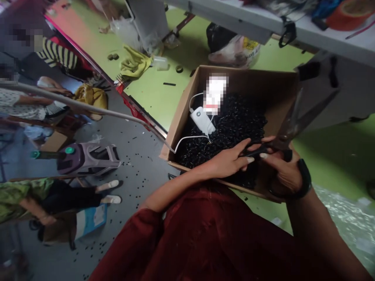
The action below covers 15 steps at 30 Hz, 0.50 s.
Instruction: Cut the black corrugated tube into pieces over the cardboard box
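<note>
Over the near right part of a cardboard box (181, 97), my right hand (285, 171) is closed round the handles of large scissors (307, 117), whose blades stand apart and point up to the right. My left hand (234, 158) reaches in from the left, its fingers closed on a small black piece (253, 150) by the scissors' handles. Many small black parts (231, 125) fill the box bottom. On them lie a white power bank (202, 120) and a lit phone (216, 93), with a white cable (190, 137) beside them.
A grey pole (88, 106) slants toward the box from the left. Behind the box stands a filled plastic bag (234, 50); a yellow cloth (134, 62) lies on the green surface. Several people sit at the left, near a grey-purple stool (88, 159). A white table edge (252, 23) crosses above.
</note>
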Available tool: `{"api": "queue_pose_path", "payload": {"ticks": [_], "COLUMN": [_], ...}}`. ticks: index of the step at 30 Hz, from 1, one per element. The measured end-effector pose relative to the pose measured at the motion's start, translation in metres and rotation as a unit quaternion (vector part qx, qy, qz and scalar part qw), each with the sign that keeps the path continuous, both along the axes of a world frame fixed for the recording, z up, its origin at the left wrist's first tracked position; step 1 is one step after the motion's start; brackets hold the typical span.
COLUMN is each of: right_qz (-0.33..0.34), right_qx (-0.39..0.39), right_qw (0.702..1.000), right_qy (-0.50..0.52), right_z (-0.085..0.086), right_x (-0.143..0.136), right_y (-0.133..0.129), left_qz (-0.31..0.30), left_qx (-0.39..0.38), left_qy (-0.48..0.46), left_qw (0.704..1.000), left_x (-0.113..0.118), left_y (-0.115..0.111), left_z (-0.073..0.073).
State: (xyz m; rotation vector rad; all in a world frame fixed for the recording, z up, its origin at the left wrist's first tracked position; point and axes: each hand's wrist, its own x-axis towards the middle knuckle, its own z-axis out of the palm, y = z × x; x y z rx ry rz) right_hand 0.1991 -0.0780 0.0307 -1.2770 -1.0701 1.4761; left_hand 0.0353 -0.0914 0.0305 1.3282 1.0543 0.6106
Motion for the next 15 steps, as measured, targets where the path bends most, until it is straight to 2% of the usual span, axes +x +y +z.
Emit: {"api": "queue_pose_path", "payload": {"ticks": [3, 6, 9, 11, 13, 15], "right_qz": [-0.020, -0.035, -0.036, -0.041, -0.059, -0.066], "right_qx": [-0.002, -0.030, -0.037, -0.024, 0.007, 0.025], "right_qw": [0.999, 0.999, 0.999, 0.999, 0.998, 0.997], "right_qy": [-0.040, -0.018, 0.001, -0.009, -0.024, -0.039], "right_z": [0.006, 0.011, 0.021, 0.028, 0.032, 0.031], "right_x": [-0.008, -0.014, -0.018, -0.024, -0.031, -0.036], "right_y": [-0.003, -0.004, -0.001, 0.002, 0.004, 0.005], "left_qz": [0.001, 0.005, -0.018, -0.039, -0.029, 0.046], "left_qx": [-0.008, 0.004, 0.034, 0.023, -0.002, -0.027], "left_qy": [0.001, 0.006, -0.015, -0.027, -0.019, 0.040], "left_qw": [1.000, 1.000, 0.999, 0.999, 0.999, 0.998], "left_x": [-0.003, -0.016, -0.043, -0.066, -0.090, -0.114], "left_y": [-0.006, -0.014, -0.031, -0.050, -0.077, -0.108], "left_z": [0.001, 0.009, 0.020, 0.021, 0.011, -0.013]}}
